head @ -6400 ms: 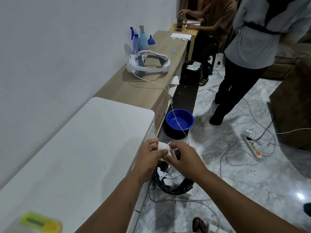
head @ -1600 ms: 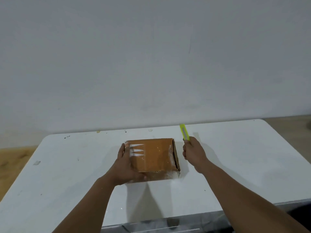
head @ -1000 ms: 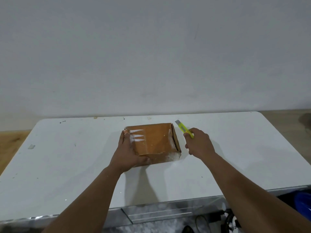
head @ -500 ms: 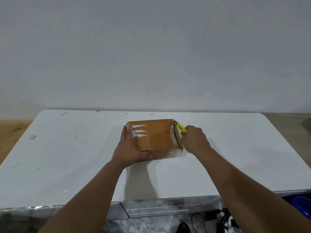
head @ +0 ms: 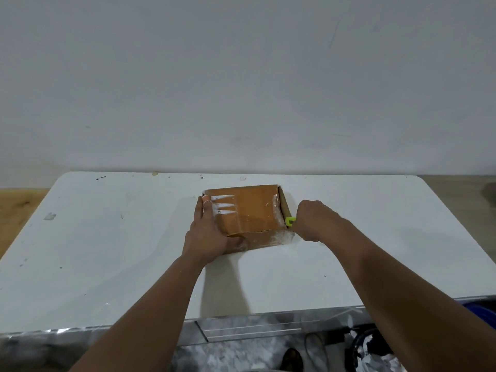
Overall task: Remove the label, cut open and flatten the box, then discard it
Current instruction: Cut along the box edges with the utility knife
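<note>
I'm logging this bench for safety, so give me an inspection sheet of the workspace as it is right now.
Surface: white table, scuffed and speckled.
Job's things: taped cardboard box lying flat on it, white label remnants on its top; yellow-green cutter at its right side.
Clutter: small pale scrap near the left edge.
Hands: left hand presses the box's left end; right hand grips the cutter.
Cables: what looks like a thin cable loop on the floor below.
Surroundings: plain wall behind; blue basin low right.

Taped brown box [head: 249, 210] — flat on table [head: 107, 251]
</note>
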